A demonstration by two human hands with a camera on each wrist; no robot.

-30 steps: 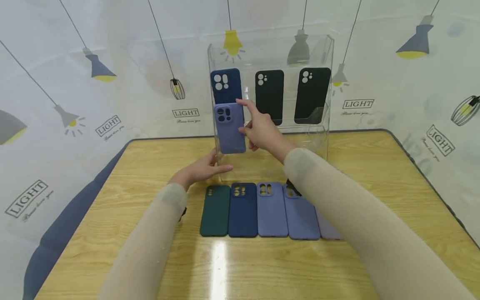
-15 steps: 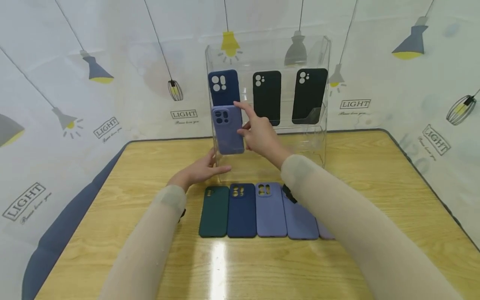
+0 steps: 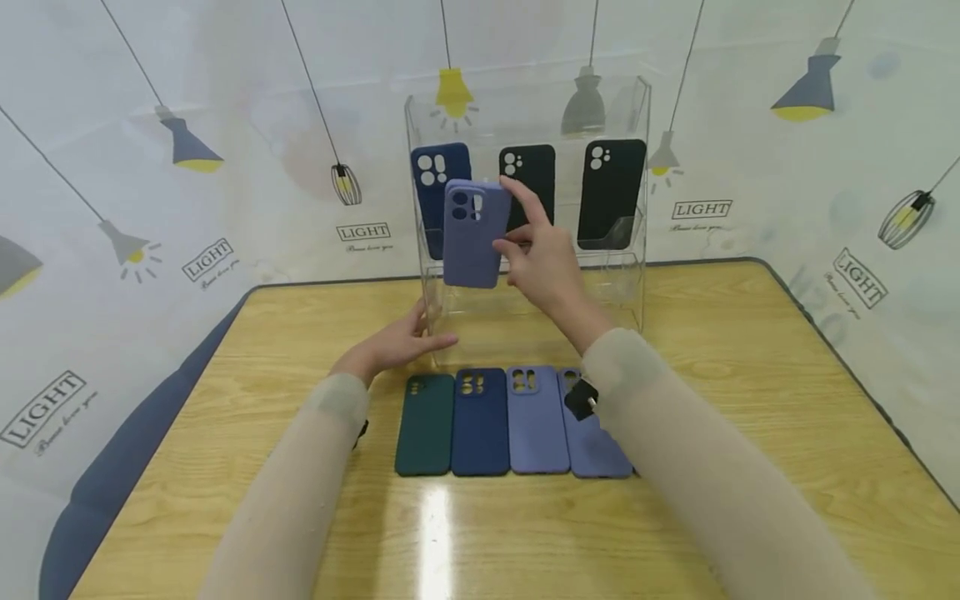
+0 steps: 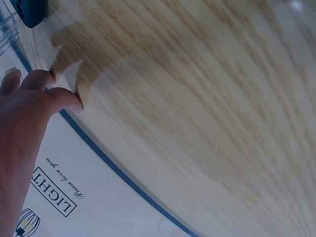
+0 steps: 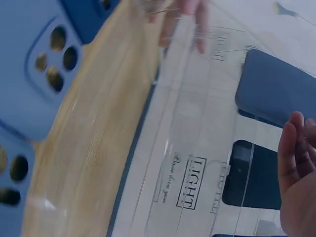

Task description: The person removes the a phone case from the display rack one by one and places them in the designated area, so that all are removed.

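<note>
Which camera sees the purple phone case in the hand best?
The head view: it shows nearly all of the purple phone case. The right wrist view cuts it off; the left wrist view misses it.

I saw a plain beige left sleeve [image 3: 281, 500] and a matching right sleeve [image 3: 720, 450], each greyish around the cuff. A small, angular black device [image 3: 581, 400] sat by the right wrist; dark edging (just a sliver) showed beside the left.
</note>
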